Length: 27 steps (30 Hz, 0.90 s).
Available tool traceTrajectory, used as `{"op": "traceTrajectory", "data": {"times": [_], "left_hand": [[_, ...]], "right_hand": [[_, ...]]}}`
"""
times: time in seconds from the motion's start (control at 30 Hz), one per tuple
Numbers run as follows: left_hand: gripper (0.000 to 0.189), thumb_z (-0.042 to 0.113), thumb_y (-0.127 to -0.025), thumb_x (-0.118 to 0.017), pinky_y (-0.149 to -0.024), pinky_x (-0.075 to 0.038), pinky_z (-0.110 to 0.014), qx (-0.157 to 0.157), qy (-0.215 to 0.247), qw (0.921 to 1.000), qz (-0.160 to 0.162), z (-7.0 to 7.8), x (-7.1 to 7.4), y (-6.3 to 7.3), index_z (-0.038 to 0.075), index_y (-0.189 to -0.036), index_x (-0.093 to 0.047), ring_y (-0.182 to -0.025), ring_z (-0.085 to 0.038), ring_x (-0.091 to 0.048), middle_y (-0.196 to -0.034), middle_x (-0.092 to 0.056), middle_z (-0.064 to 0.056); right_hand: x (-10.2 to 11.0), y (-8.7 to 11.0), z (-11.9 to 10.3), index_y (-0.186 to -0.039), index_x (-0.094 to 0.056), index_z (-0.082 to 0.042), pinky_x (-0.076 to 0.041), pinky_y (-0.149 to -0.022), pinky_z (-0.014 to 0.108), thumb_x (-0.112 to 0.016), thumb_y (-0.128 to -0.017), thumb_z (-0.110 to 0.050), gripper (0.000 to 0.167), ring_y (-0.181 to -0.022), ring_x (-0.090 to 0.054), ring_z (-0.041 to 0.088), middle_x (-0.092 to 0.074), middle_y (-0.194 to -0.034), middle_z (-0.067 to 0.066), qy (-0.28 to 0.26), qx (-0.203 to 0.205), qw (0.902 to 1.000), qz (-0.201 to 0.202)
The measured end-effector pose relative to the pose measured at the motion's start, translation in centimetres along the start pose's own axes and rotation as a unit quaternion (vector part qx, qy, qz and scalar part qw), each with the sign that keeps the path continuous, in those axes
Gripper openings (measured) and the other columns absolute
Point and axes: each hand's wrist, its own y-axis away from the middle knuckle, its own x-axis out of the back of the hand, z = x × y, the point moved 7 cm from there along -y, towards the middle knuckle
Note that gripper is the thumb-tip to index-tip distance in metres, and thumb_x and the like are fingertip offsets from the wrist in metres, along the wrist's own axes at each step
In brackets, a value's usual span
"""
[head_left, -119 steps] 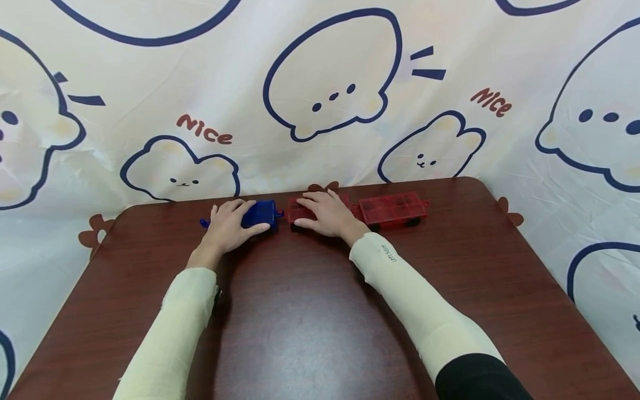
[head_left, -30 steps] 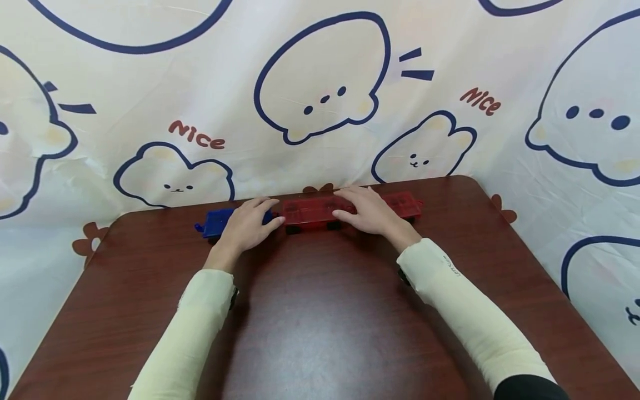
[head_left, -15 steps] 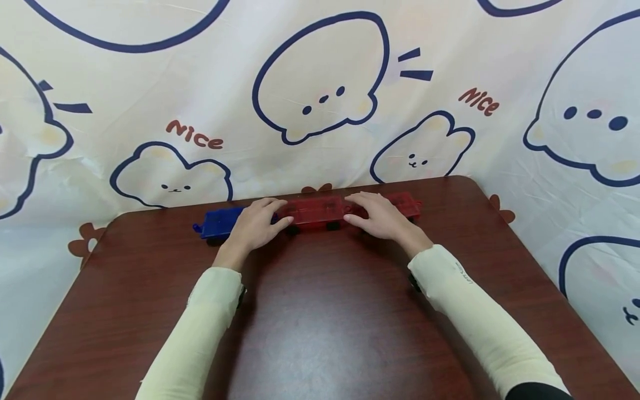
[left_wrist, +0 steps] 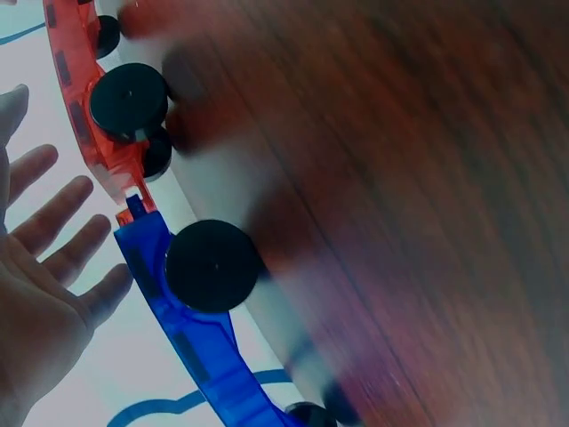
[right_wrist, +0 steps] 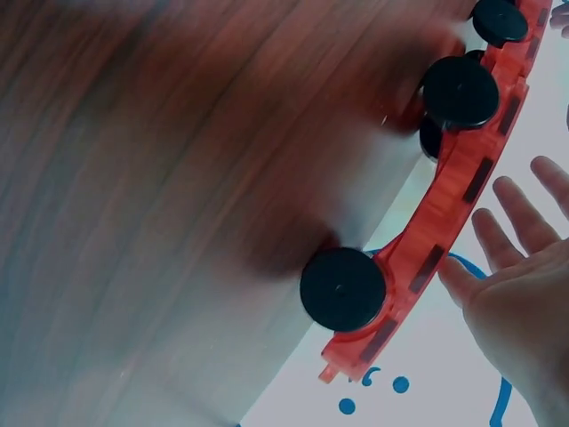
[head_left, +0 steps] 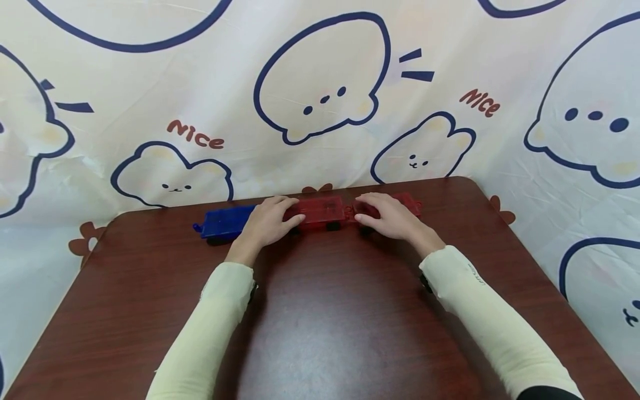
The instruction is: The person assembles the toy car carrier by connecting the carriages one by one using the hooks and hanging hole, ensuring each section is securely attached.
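Note:
Three toy train wagons on black wheels stand in a row near the table's far edge: a translucent blue wagon [head_left: 224, 222] at left, a red wagon [head_left: 322, 210] in the middle and a second red wagon [head_left: 411, 203] at right. My left hand [head_left: 269, 223] is over the join of the blue and middle wagons, hiding it in the head view. In the left wrist view its fingers are spread beside the blue wagon [left_wrist: 182, 329], whose hook meets the red one. Loose fingers of my right hand [head_left: 387, 218] lie alongside the right red wagon [right_wrist: 431, 236].
A dark brown wooden table [head_left: 320, 311] carries the row. Behind it and at both sides hangs a pale curtain [head_left: 320, 161] with cartoon drawings. A ring coupler [head_left: 348, 211] shows between the two red wagons.
Both hands have slid right along the row, the left from the blue wagon to its join, the right from the middle red wagon to the right one. The wagons stand unchanged.

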Motion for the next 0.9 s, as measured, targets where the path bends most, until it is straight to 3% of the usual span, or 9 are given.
{"op": "traceTrajectory", "data": {"times": [0.6, 0.9], "left_hand": [[0.059, 0.047, -0.100, -0.060, -0.114, -0.033, -0.056, -0.016, 0.008, 0.9998, 0.003, 1.4, -0.6, -0.9, 0.013, -0.148, -0.054, -0.136, -0.035, -0.045, -0.148, -0.051, -0.015], [0.060, 0.047, -0.101, -0.058, -0.117, -0.028, -0.056, -0.022, 0.002, 0.9998, -0.002, 2.0, -1.1, -1.4, 0.012, -0.149, -0.052, -0.142, -0.036, -0.038, -0.154, -0.044, -0.018]], "right_hand": [[0.6, 1.1, 1.7, -0.151, -0.049, -0.014, -0.031, -0.114, 0.062, -0.062, -0.098, -0.047, 0.064, -0.143, -0.037, 0.034, -0.047, -0.153, 0.013, 0.013, -0.012, 0.9998, 0.002], [0.7, 0.7, 1.9, -0.149, -0.052, -0.014, -0.024, -0.116, 0.064, -0.065, -0.096, -0.049, 0.065, -0.144, -0.035, 0.035, -0.044, -0.155, 0.014, 0.039, -0.012, 0.9991, 0.016]]}}
